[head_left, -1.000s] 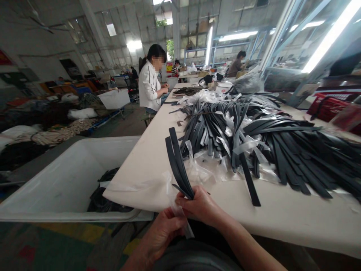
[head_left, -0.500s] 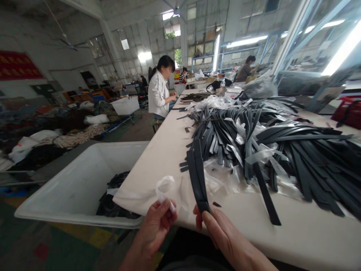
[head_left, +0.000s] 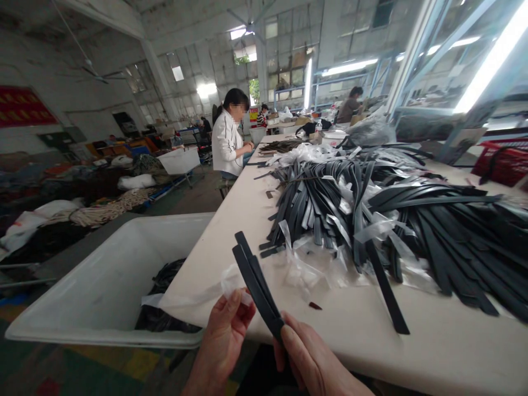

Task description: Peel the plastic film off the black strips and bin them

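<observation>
Gripped at its lower end by my right hand (head_left: 307, 352), a small bundle of black straps (head_left: 258, 286) points up and to the left over the table's near edge. My left hand (head_left: 229, 327) pinches a clear plastic strip (head_left: 231, 281) between thumb and fingers, just left of the straps. Both hands are close together in front of my body. Beyond them, a large heap of black straps (head_left: 317, 203) mixed with clear plastic film lies across the table. One strap (head_left: 388, 291) from the heap stretches toward me on the right.
The pale tabletop (head_left: 350, 341) runs away from me. A white bin (head_left: 94, 275) with black items inside stands at the left edge. A co-worker in a white jacket (head_left: 225, 143) sits farther along the table. A red basket (head_left: 501, 162) is at far right.
My right hand has moved left and tilted the strap bundle leftward, bringing it against or near the plastic in my left hand. The whole view has shifted slightly.
</observation>
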### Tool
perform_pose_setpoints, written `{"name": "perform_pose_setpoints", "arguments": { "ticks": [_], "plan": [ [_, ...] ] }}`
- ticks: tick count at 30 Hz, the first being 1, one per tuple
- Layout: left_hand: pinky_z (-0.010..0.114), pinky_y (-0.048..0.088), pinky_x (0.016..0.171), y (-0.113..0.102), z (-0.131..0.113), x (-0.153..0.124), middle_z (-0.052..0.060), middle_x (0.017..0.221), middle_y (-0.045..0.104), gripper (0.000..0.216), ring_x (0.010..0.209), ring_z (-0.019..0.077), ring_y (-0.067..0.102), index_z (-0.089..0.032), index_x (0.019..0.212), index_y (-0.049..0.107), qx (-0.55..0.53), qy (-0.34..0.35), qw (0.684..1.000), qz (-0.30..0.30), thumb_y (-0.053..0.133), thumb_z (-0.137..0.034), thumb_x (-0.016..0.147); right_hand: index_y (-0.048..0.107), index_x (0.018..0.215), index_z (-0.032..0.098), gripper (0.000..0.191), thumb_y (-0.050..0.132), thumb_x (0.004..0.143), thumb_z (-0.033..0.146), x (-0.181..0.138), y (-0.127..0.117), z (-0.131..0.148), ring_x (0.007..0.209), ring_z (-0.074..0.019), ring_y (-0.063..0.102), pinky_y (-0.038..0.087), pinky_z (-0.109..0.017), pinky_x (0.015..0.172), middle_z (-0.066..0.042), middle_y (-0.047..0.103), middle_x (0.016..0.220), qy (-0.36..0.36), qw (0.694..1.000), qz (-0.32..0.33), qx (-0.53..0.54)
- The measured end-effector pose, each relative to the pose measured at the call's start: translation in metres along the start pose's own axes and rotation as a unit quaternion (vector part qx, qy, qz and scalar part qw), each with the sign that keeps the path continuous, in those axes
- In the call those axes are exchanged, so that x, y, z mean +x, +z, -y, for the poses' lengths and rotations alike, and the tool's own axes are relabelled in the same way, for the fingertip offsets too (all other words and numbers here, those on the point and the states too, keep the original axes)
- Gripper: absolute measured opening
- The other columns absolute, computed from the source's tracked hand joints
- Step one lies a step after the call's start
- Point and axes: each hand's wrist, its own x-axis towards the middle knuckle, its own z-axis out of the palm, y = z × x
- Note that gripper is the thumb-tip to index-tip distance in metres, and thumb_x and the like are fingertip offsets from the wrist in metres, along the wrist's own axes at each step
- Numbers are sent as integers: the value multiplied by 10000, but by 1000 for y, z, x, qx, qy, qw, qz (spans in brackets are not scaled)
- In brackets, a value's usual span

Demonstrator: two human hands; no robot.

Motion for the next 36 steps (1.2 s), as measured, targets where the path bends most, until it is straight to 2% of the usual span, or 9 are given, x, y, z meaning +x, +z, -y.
{"name": "perform_pose_setpoints", "arguments": {
  "ticks": [5,10,12,18,22,27,29,32,36],
  "plan": [
    [221,560,705,-2,2,-15,42,800,738,258,712,129,656,-176,730,761,52,1,999,-14,894,-333,574,528,803,183,544,189,981,570,-4,-1,4,558,-116,472,432,-237,557,2,520,734,15,999,-33,26],
    [221,529,708,2,6,-31,73,884,729,254,749,160,635,-158,654,762,202,98,974,35,883,-366,572,505,839,187,403,296,969,506,0,4,0,518,-105,441,392,-223,493,24,501,703,20,997,-47,61],
    [234,520,680,4,6,-34,75,870,725,242,730,169,629,-163,685,771,232,111,966,42,875,-356,582,497,866,193,348,317,968,473,2,6,-5,512,-104,453,388,-215,474,20,518,721,7,997,-53,49],
    [265,516,683,2,2,-35,45,762,716,288,679,180,640,-176,847,771,297,70,948,92,846,-339,621,545,976,211,192,390,964,323,4,9,-15,602,-124,508,421,-217,548,10,558,762,-57,993,-96,-43],
    [267,499,621,-2,-1,-31,26,653,684,266,599,168,613,-164,821,754,305,32,945,113,834,-344,644,565,946,189,190,439,951,331,4,9,-12,603,-112,492,405,-201,527,24,542,732,-28,998,-56,20],
    [195,481,672,-14,-7,-18,1,711,676,226,680,114,582,-164,786,750,226,83,970,39,849,-308,642,590,738,151,450,432,950,515,3,3,-12,518,-77,438,344,-182,483,38,490,614,6,993,-25,118],
    [175,485,653,-17,-11,-13,-8,694,674,251,652,94,572,-164,784,755,196,90,976,0,869,-309,615,604,768,147,480,478,902,590,2,3,-16,479,-65,431,320,-176,447,33,512,622,30,989,-32,144],
    [185,523,610,-15,-14,-11,12,732,704,331,641,105,614,-158,775,753,129,58,989,-40,904,-339,543,583,829,159,494,539,828,651,3,6,-22,405,-44,417,291,-167,382,18,566,672,44,984,-58,160],
    [182,546,521,-9,-17,-9,19,768,719,391,600,114,652,-150,749,730,41,18,995,-90,936,-321,465,561,781,172,487,572,789,659,1,8,-28,366,-50,373,307,-169,348,67,452,561,56,986,-91,125]
  ]
}}
